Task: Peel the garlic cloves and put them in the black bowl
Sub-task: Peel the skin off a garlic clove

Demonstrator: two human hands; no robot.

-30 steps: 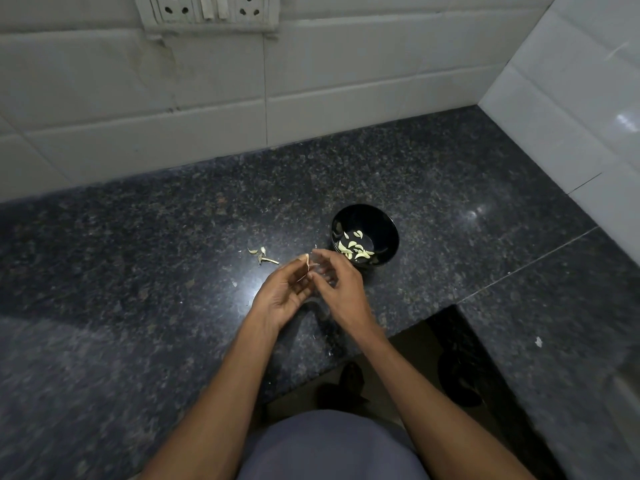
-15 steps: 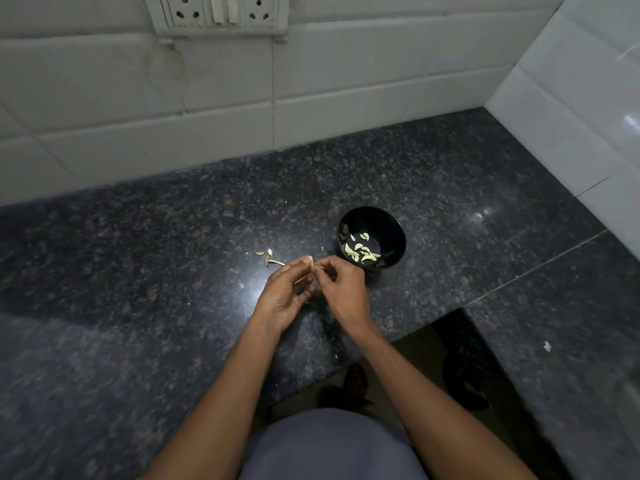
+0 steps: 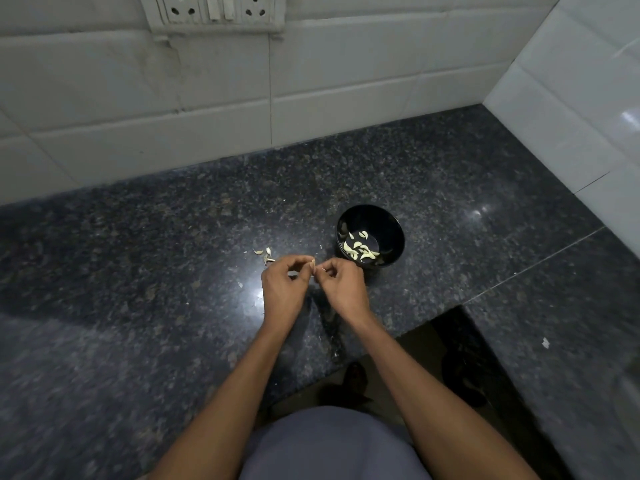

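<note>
Nearest the person, just this side of the black bowl (image 3: pixel 370 237), both hands meet over the dark stone counter (image 3: pixel 138 306). The left hand (image 3: pixel 282 289) has its fingers curled and pinches a small pale garlic clove (image 3: pixel 312 263) at the fingertips; the right hand (image 3: pixel 343 289) is curled the same way, its fingertips right against the clove, probably picking at skin, though the piece is too small to say whether any skin is left on it. The bowl stands just beyond the right hand and already holds a good scatter of peeled cloves (image 3: pixel 360 249) on its floor, so much of the job looks done. To the bowl's left, beyond the left hand, a few scraps (image 3: pixel 265 255) lie on the counter; they look like skins or stem ends rather than whole cloves. As far as can be seen, the clove in hand may be among the last to go in.
</note>
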